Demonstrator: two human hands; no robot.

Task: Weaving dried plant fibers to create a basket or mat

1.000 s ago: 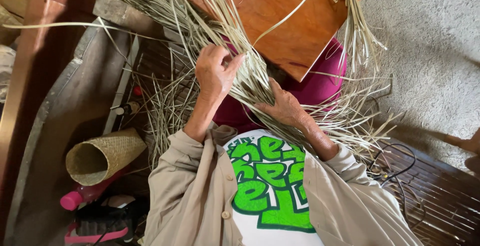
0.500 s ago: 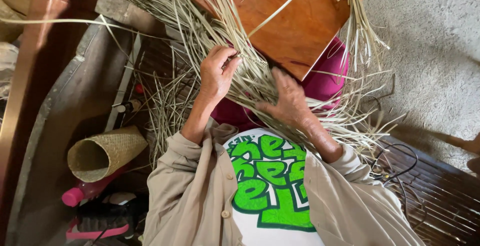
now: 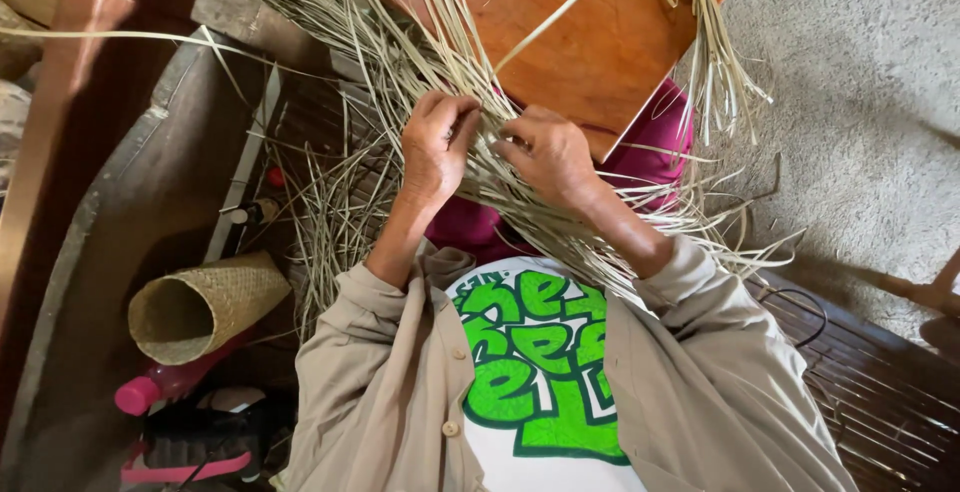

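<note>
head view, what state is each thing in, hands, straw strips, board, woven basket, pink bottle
left hand: fingers pinched on the straw strips
right hand: gripping the same strips
straw strips: loose, fanned over the board
wooden board: tilted, propped on the lap
woven basket: lying on its side, mouth open
pink bottle: lying down, capped

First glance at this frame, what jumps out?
Dead centre, the left hand and right hand meet fingertip to fingertip in a sprawling mass of pale straw strips, pinching strands against an orange-brown wooden board at the top. Low in the frame, the bright green lettering on a white shirt pulls the eye. At lower left lies a woven cone-shaped basket, its open mouth toward the camera, above a pink bottle.
</note>
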